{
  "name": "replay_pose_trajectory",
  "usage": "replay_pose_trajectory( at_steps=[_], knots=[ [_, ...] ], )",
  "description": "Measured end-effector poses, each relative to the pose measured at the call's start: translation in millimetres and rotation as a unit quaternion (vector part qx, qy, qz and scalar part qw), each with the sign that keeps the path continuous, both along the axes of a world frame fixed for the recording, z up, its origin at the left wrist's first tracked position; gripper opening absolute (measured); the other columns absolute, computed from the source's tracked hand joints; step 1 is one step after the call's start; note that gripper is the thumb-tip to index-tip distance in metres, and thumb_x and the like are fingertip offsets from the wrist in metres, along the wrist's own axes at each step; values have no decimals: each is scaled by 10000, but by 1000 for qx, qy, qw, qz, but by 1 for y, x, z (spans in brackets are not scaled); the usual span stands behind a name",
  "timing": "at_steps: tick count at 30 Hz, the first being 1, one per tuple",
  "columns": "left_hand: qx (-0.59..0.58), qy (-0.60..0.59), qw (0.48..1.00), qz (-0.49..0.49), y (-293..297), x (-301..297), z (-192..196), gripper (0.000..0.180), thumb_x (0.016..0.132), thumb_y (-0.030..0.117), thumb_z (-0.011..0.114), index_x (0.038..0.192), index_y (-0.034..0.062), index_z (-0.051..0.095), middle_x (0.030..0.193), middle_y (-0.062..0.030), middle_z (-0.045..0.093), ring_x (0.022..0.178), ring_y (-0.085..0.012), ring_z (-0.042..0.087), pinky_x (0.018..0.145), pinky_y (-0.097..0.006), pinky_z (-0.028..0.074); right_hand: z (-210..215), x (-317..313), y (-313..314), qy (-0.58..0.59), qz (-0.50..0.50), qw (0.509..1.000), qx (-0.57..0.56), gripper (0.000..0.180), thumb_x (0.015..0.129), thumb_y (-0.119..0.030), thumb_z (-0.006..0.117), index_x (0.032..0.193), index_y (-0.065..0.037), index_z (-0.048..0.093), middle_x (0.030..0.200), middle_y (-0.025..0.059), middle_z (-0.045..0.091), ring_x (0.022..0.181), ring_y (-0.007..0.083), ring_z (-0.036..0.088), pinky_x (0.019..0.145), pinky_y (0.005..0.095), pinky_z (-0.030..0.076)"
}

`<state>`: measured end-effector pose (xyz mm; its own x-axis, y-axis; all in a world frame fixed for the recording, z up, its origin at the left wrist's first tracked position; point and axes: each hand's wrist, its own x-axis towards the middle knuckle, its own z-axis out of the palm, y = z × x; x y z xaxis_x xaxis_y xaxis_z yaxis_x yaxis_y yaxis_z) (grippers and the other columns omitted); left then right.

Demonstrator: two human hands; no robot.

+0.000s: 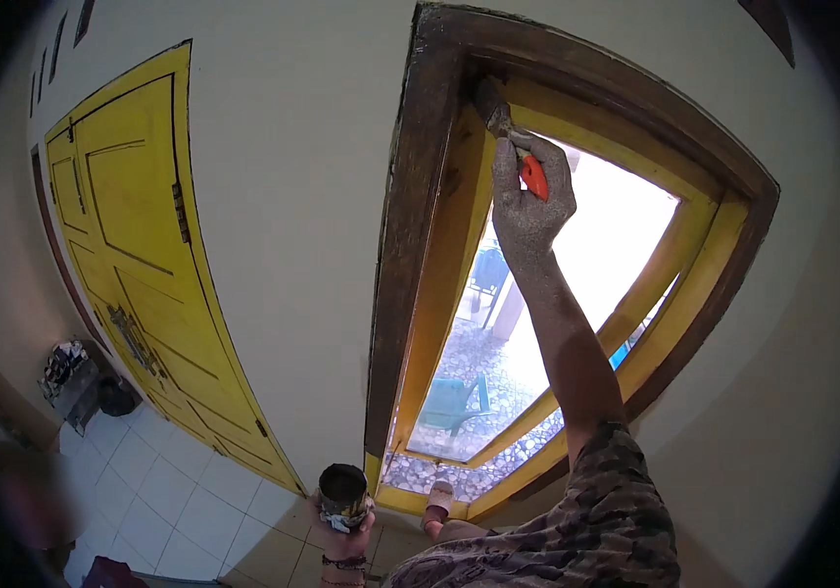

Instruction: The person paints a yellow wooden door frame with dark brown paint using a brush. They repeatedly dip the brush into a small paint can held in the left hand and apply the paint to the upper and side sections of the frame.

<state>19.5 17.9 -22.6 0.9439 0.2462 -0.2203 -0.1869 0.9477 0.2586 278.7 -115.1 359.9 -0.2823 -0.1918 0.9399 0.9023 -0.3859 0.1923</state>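
My right hand (535, 196) is raised to the upper left inner corner of the dark brown frame (420, 167), fingers wrapped round a paintbrush. The paintbrush (534, 178) has an orange-red handle, and its dark bristles touch or nearly touch that corner, where shadow hides the exact contact. Low down by the foot of the frame, my left hand (361, 537) grips an upright paint can (343, 495) with dark brown inside and a smeared outer wall. A yellow sash with a glass pane (459, 343) stands inside the brown frame, behind my right forearm.
A yellow panelled door (145, 216) with dark hinges is on the left. Dark bundled items (87, 382) lie near its lower part on the white tiled floor (185, 519). Beyond the glass stands a green plastic chair (451, 402). Something skin-toned and tan (438, 505) shows at the sill.
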Motion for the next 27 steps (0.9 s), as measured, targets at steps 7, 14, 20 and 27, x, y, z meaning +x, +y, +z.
replay_pose_trajectory(
  at_steps=[7,14,20,27],
  knots=[
    [3,39,999,6,0,1,-9,544,864,550,335,1012,89,584,763,-99,628,579,-246,584,358,-282,382,3,7,6,-23,-17,999,27,180,773,-38,704,922,-30,603,886,111,628,803,221,634,696,302,509],
    [23,35,999,-3,4,0,-4,595,864,580,303,1015,76,582,763,-107,628,572,-235,581,353,-275,368,8,14,7,-23,-14,999,26,167,775,-46,700,907,-41,599,869,110,620,791,233,631,689,313,507],
    [29,29,999,21,4,-1,-13,614,864,591,302,1022,66,578,776,-112,625,577,-241,576,352,-278,358,-1,7,0,37,-22,999,-24,163,782,-90,703,897,-47,595,833,95,601,747,221,620,657,312,503],
    [13,43,999,13,4,0,-10,561,858,552,346,1001,63,580,762,-100,625,586,-255,592,343,-279,361,25,-6,-2,30,-16,998,-56,139,779,-67,675,890,-39,595,854,98,594,720,207,627,622,299,511]
  ],
)
